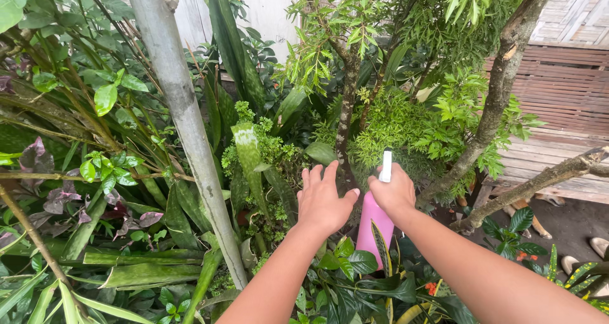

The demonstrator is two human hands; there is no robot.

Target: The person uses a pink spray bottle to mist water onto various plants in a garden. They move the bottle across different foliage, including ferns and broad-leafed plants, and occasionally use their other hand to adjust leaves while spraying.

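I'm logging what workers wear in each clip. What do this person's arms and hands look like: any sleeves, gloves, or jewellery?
Both forearms are bare, with no sleeves in view. The left hand and right hand wear no gloves, and no rings, watch or bracelets show.

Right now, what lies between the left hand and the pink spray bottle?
In the head view, only a thin mottled tree stem and dark gap separate the left hand from the pink spray bottle, held in the right hand.

Two hands: left hand (322, 200), right hand (394, 192); one pink spray bottle (374, 225); one grey pole (184, 118).
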